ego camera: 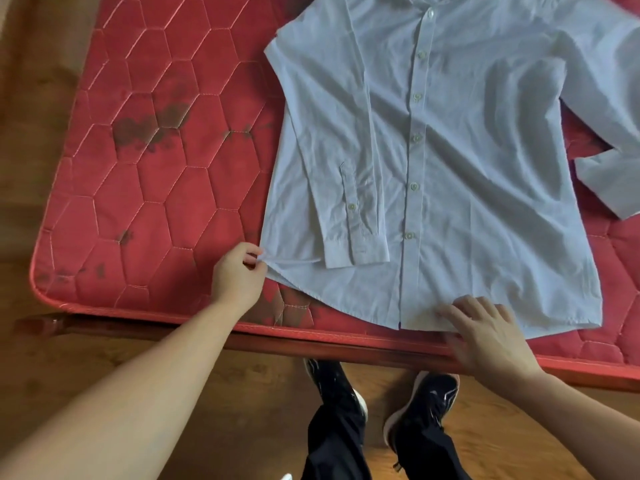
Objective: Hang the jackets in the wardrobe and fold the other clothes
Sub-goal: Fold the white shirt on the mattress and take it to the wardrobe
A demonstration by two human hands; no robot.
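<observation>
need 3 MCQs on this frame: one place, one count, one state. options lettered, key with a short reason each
1. Where is the pale blue button-up shirt?
A. On the red quilted mattress
B. On the wooden floor
C. On a hanger

2. How many shirt sleeves are folded across the front?
A. None
B. One
C. Both

3. What is the left hand doing?
A. Resting flat
B. Pinching the hem corner
C. Holding a shoe

Key: A, the shirt is spread flat on the mattress; B, one sleeve lies across the front, the other spreads aside; B, fingers pinch the corner while the right hand presses the hem.

Left hand is pinching the shirt hem corner. Right hand is lying flat, fingers spread, on the shirt's near hem.
</observation>
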